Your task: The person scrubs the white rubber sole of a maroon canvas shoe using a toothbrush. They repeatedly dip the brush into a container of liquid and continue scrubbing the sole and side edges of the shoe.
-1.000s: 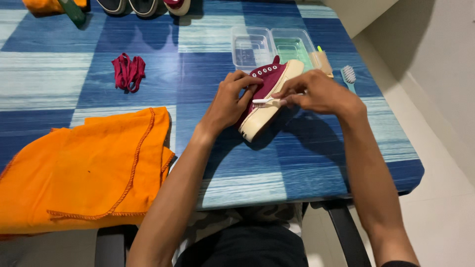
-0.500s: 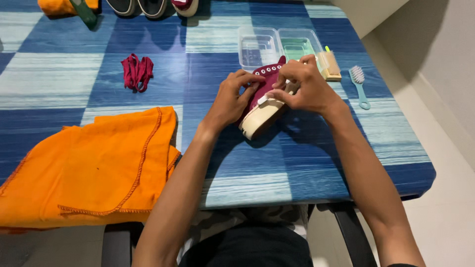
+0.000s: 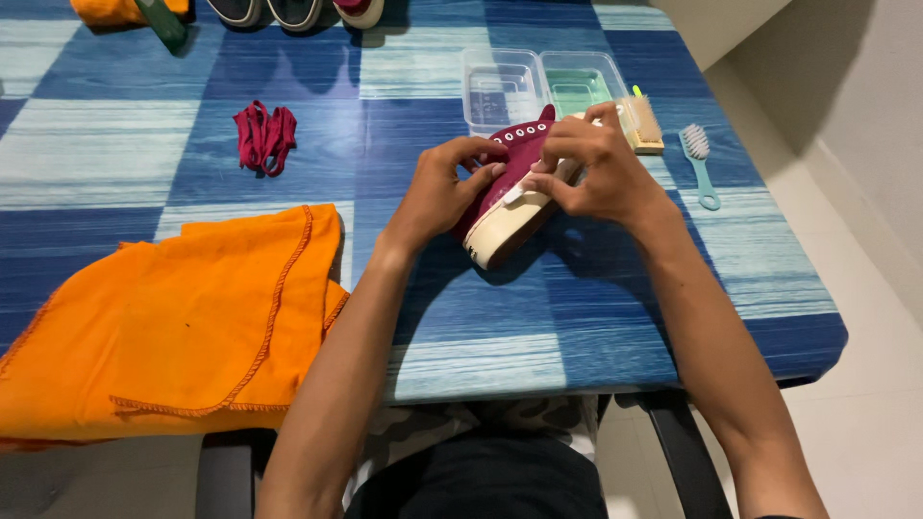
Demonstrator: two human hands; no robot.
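Maroon sneaker [image 3: 510,187]: located on the blue checked table [image 3: 577,317], tilted onto its side, cream sole facing the person, directly in front of two clear plastic containers [image 3: 543,86]. Left hand [image 3: 444,189]: fingers curled over the upper, gripping the shoe. Right hand [image 3: 586,163]: fingers closed in a pinch at the eyelet area; the item pinched is too small to identify. Maroon laces [image 3: 264,136]: bundled, well apart to the left. Orange cloth [image 3: 163,327]: spread at the near left edge. Wooden brush [image 3: 644,123] and teal brush [image 3: 700,163]: right of the containers.
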